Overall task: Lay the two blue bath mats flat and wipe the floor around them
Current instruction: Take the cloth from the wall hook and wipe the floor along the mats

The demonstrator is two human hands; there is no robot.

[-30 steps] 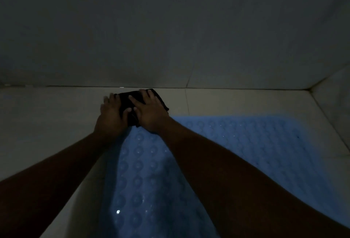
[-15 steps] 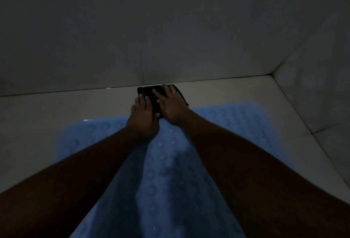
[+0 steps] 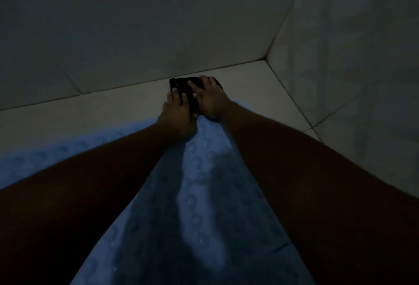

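A blue bath mat (image 3: 204, 194) with round bumps lies flat on the pale tiled floor (image 3: 90, 108), running from the bottom of the view up to my hands. A second mat cannot be told apart in the dim light. A dark folded cloth (image 3: 183, 85) lies on the floor just past the mat's far edge, near the wall. My left hand (image 3: 178, 114) presses on the cloth's near left part with straight fingers. My right hand (image 3: 210, 97) lies flat on its right part, fingers spread.
A tiled wall (image 3: 158, 24) rises right behind the cloth. A second wall (image 3: 351, 69) meets it at a corner to the right. A strip of bare floor (image 3: 260, 85) runs between the mat and that corner. The room is very dim.
Both hands have slid the cloth to the right along the wall, from beyond the mat's left corner towards the room's right corner. The view has turned right with them.
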